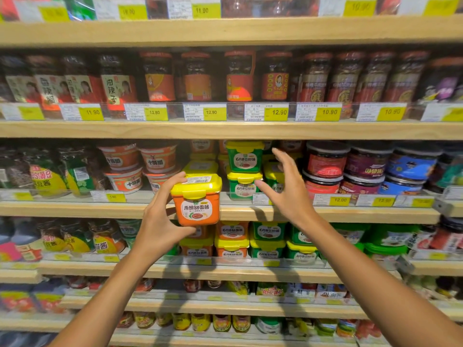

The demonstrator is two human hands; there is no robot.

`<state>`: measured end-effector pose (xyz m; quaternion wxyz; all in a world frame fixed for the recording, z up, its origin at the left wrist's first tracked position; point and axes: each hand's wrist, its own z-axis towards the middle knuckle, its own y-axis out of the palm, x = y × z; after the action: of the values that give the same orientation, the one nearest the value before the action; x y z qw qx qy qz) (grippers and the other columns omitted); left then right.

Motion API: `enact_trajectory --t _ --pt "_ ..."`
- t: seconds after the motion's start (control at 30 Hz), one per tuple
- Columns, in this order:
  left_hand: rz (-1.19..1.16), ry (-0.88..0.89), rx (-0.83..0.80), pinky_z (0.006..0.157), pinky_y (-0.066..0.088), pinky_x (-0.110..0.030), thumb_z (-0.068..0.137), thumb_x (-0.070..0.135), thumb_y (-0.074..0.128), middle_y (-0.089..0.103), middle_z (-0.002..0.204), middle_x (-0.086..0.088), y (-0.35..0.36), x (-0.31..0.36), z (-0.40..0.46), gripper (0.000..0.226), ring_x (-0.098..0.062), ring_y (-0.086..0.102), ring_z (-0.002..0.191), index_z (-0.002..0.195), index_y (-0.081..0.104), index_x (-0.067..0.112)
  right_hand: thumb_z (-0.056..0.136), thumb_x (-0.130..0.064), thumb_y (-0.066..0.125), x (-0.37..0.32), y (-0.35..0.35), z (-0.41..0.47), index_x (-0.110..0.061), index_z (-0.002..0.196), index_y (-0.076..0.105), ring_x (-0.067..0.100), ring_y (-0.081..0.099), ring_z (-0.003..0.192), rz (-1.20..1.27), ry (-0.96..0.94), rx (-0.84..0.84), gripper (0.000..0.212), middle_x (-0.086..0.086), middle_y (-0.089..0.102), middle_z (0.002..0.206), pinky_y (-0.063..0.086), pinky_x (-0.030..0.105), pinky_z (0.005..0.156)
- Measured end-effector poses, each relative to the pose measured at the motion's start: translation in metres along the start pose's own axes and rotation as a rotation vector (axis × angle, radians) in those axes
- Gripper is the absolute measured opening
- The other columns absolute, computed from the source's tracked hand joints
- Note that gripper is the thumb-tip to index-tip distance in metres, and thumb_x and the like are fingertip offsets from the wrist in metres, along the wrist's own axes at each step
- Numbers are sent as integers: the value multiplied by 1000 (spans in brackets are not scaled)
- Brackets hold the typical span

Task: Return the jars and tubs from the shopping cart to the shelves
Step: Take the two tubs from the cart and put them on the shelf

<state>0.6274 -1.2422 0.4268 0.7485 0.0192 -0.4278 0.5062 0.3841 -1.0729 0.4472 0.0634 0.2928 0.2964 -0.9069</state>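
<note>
Left hand (160,216) grips an orange tub (196,199) with a yellow clip-on lid, thumb underneath near the base and fingers wrapped round the far side up by the lid. It holds the tub in the air in front of the wooden shelf edge (100,209), level with the row where it looks to belong. Right hand (285,186) is empty, fingers spread wide, reaching toward the stacked green tubs (244,169) just beside the gap.

Behind the held tub sits another yellow-lidded tub (200,167), so I'd judge the plan is to set this one in front of it or on top. Trouble could come from a few places. The clear price-tag rail (112,196) stands proud of the shelf, and a low approach would catch the tub's base on it. The green stack is two high and close by; the open right hand could nudge the top one off if it brushes past rather than steadying it. A one-handed grip at lid and base might also let the tub tip forward as it goes in.

The shopping cart is out of sight.
</note>
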Motion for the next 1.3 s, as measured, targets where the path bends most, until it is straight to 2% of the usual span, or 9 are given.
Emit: enact_trajectory --t 0.23,0.37,0.47,0.63,0.8,1.0,1.13,1.23,1.3 --pt "8 32 -14 82 51 -10 57 -12 87 43 150 13 -3 -5 6 105 -6 50 131 143 42 28 91 -42 70 -49 28 -35 -34 156 21 -2 45 133 182 -76 -152 82 -15 32 158 46 19 103" --pt "37 52 3 92 51 -17 61 -5 86 41 151 15 -4 -8 8 102 -7 46 135 145 40 29 87 -48 72 -69 53 -37 -45 155 13 0 58 121 276 20 -264 90 -17 34 156 57 26 92" --pt "-4 28 4 85 59 -27 62 -9 82 39 150 15 -4 -9 13 101 -5 48 132 144 40 32 84 -47 76 -78 67 -33 -49 153 16 -15 60 106 317 47 -237 92 -23 42 142 56 22 91" --pt "36 42 3 89 58 -30 61 -8 81 37 152 9 -6 -14 26 102 -11 48 132 146 38 28 84 -41 78 -78 83 -23 -38 151 32 -5 61 112 329 89 -144 81 -6 60 136 56 19 87" --pt "98 15 7 89 57 -24 64 -2 87 29 143 3 -9 -17 39 101 -12 49 125 143 38 37 87 -29 77 -81 92 -14 -27 152 35 -20 58 101 412 126 -104 77 -6 58 131 52 9 78" --pt "184 -11 28 97 54 -37 67 9 89 35 120 -2 -17 -20 55 117 -18 55 111 152 19 48 87 -31 77 -84 106 0 -28 153 34 4 60 118 485 153 -73 79 -4 55 142 55 21 94" --pt "198 15 77 92 56 -34 69 6 87 37 121 -2 -23 -18 63 118 -16 55 110 155 16 43 87 -30 77 -89 112 11 -29 153 34 2 60 120 523 158 -37 78 -8 57 136 53 32 102" --pt "151 23 83 92 51 -14 70 4 85 41 135 3 -24 -17 66 113 4 50 113 154 19 40 89 -23 75 -90 114 18 -27 152 34 -4 60 116 539 158 -4 76 -15 58 128 54 28 99" --pt "35 -14 75 96 47 -11 70 2 86 46 141 4 -21 -19 66 105 6 51 121 150 26 33 90 -20 75 -88 116 20 -27 152 35 -9 59 113 531 150 17 74 -19 57 126 53 20 94"
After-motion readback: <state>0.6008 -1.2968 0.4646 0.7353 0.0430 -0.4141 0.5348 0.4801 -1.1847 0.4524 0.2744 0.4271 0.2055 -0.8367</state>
